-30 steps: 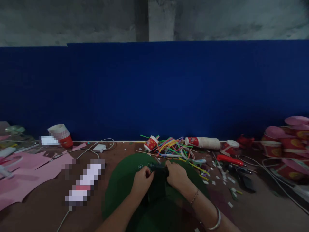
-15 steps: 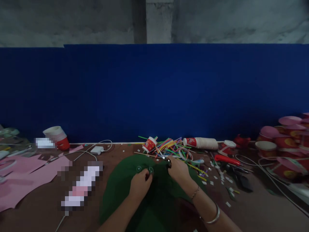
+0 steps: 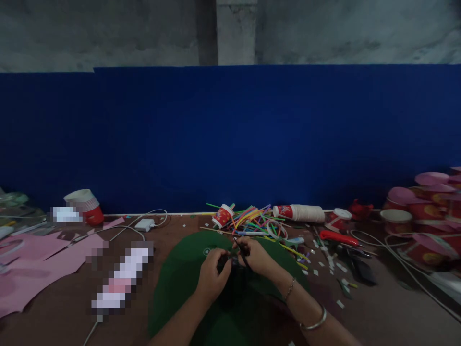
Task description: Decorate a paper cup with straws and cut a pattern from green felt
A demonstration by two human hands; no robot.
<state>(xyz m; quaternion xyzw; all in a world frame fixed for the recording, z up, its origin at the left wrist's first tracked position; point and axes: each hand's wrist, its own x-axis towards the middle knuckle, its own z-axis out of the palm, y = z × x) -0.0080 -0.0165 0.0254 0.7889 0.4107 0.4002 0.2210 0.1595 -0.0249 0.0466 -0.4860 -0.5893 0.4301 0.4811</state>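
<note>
Both of my hands work close together above a large dark green sheet (image 3: 176,283) with rounded edges, lying on the brown table. My left hand (image 3: 214,276) is closed, thumb and fingers pinched at something small and dark that I cannot make out. My right hand (image 3: 257,254), with a bracelet and a bangle on the wrist, grips a thin dark tool (image 3: 242,252); its exact kind is unclear. The tool's tip points up and left, near my left fingertips. A small round mark (image 3: 206,252) shows on the green sheet beside my left hand.
Behind the sheet lie colourful straws (image 3: 252,218), a red paper cup (image 3: 223,216) and a stack of cups (image 3: 302,214). Scraps, a red-handled tool (image 3: 338,237) and pink-topped cups (image 3: 432,211) are on the right. Pink paper (image 3: 54,274) and a white charger (image 3: 144,224) are left.
My right hand has moved left, bringing the thin tool beside my left hand. My left hand has shifted slightly right, and a second round mark no longer shows.
</note>
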